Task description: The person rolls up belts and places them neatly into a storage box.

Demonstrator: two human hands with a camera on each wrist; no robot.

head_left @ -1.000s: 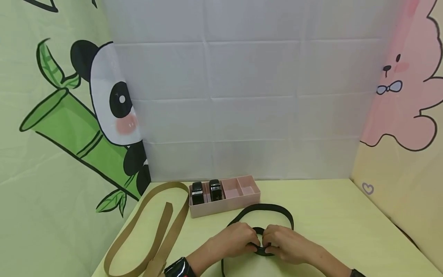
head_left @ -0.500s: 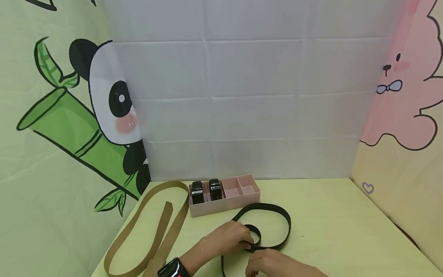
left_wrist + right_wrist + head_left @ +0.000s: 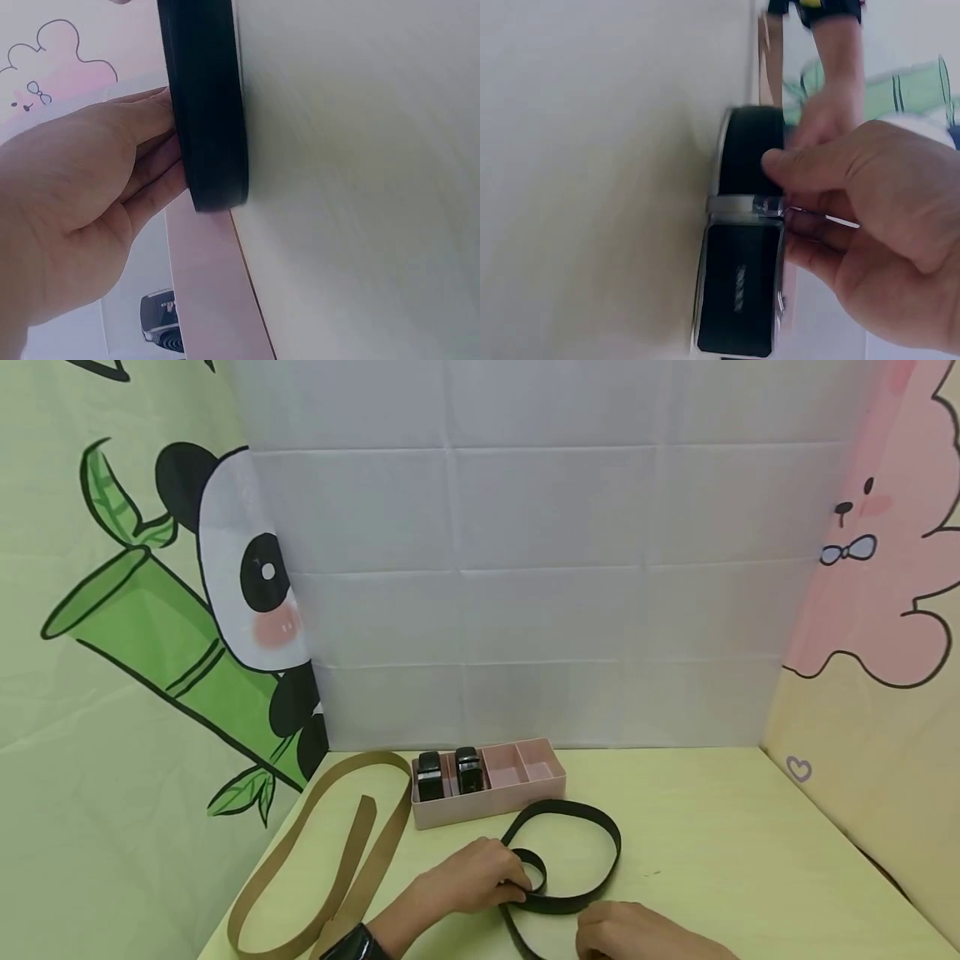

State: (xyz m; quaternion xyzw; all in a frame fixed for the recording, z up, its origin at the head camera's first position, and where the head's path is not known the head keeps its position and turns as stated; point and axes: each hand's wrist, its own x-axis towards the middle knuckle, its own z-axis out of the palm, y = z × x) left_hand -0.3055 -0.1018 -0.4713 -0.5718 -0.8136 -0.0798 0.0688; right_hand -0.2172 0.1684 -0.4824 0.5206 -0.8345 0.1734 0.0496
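The hands have parted: a second ago both worked the small coil [image 3: 544,875] of the black belt [image 3: 558,906], but now only the left hand [image 3: 472,877] is there, its fingers curled in and pinching the coil. The right hand [image 3: 648,935] has drawn off toward the near edge of the table [image 3: 720,835]; the right wrist view shows its thumb and fingers clamped on the same belt just beside the buckle [image 3: 739,289]. The coil has shifted a little toward the table's left edge. The belt lies well in front of the far edge, its wide loop spread around the coil and a length trailing toward the near edge.

By the look of it, the left hand alone now steadies the coil while the right controls the buckle end; most of the belt remains unwound. The tan belt [image 3: 345,860] by the left edge and the pink box [image 3: 491,804] near the far edge stay untouched.
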